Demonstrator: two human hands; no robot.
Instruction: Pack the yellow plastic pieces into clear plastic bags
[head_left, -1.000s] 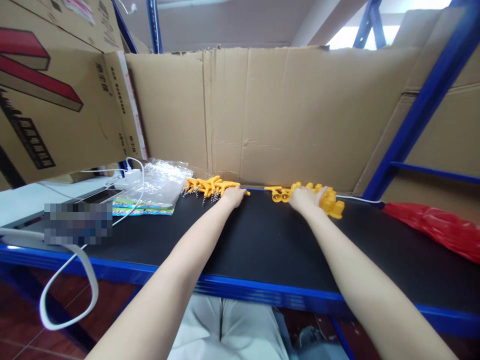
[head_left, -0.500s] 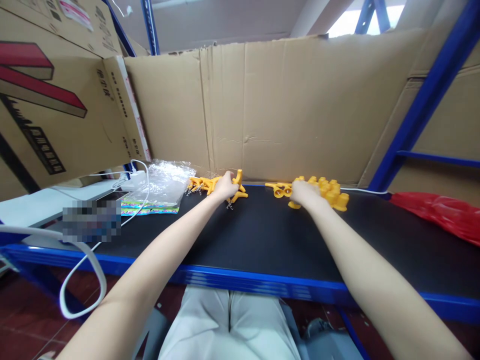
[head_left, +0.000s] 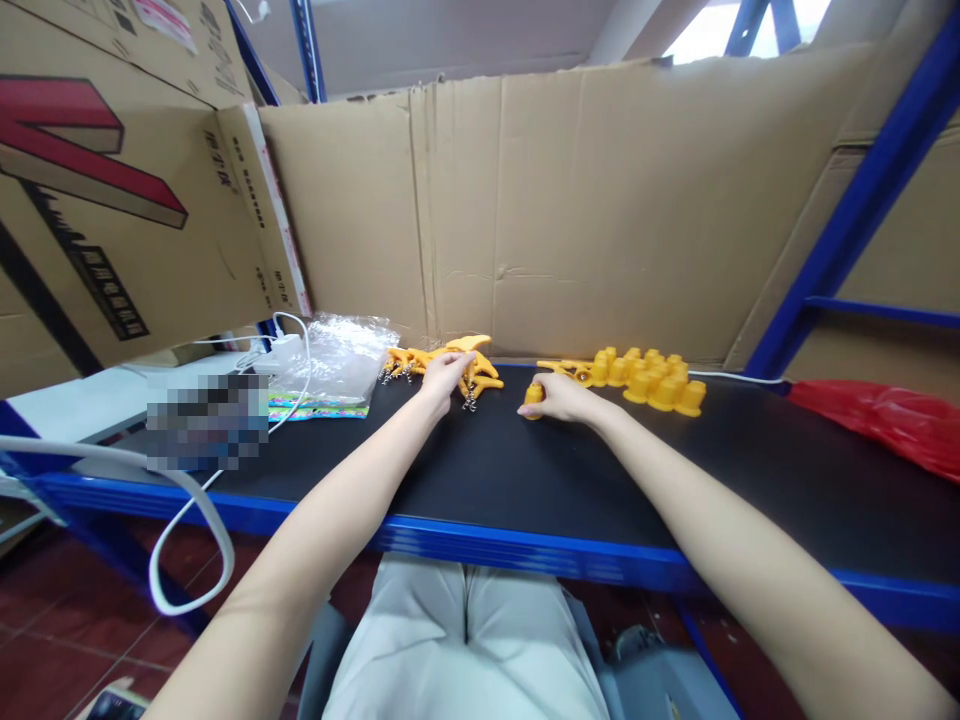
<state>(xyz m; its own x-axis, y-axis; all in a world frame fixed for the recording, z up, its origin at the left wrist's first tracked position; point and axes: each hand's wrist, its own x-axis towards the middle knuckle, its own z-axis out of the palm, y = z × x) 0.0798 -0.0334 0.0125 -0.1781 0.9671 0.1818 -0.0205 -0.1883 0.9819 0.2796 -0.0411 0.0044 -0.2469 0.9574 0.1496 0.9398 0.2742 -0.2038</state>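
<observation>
My right hand [head_left: 564,398] is closed round a small yellow cup-shaped piece [head_left: 534,397], low over the black tabletop or touching it. Farther left, my left hand [head_left: 444,380] pinches at a yellow forked plastic piece [head_left: 471,345], from which a short silver chain [head_left: 470,400] seems to hang. More of these yellow pieces with chains [head_left: 401,360] lie in a heap just behind and left of that hand. Several yellow cup-shaped pieces [head_left: 660,382] stand grouped beyond my right wrist, with yellow pieces bearing rings [head_left: 564,369] beside them.
Clear plastic bags [head_left: 341,360] lie at the left, near a white cable [head_left: 217,525] and a blurred-out object [head_left: 206,420]. A red plastic bag [head_left: 877,415] rests at the right. Cardboard [head_left: 637,220] walls the back, and a blue rail [head_left: 525,550] edges the front.
My right hand has moved left and nearer to me, away from the group, with a yellow cup-shaped piece in it. My left hand stays by the heap; the forked piece there has tilted.
</observation>
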